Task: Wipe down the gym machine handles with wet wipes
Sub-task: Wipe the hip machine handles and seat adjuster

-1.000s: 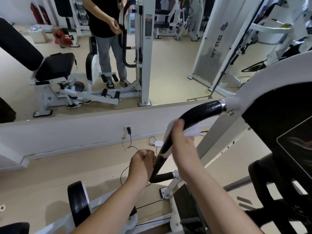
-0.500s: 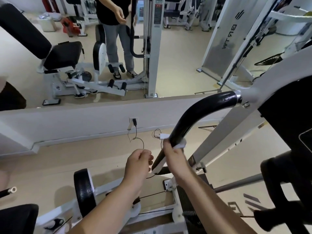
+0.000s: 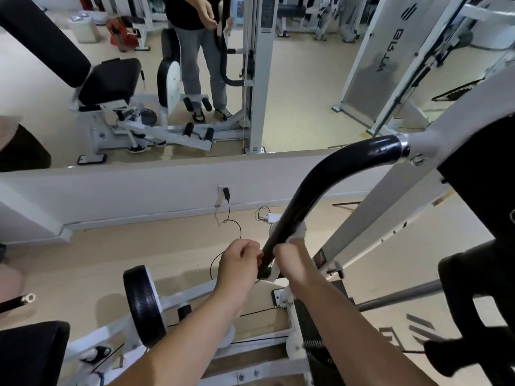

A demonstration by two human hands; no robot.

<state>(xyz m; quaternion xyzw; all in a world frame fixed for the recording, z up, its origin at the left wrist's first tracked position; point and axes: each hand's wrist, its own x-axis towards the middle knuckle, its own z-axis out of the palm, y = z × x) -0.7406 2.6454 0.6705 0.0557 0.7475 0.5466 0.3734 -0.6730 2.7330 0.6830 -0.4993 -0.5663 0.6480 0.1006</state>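
Gym floor by a mirror wall: right hand point(image 3: 289, 260) fingers clamp the wipe point(image 3: 296, 231) low around the black handle point(image 3: 320, 185), left hand point(image 3: 239, 263) fisted beside; best keep the wrap tight.

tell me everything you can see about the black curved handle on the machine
The black handle is a thick curved bar with a glossy, padded-looking cover. Its upper end meets a silver collar on the white frame at upper right, then it bends and runs down-left toward the floor. Near its lower end the right hand wraps it with a white wet wipe pressed round the bar. The left hand, closed in a fist, sits right beside it; contact is unclear.
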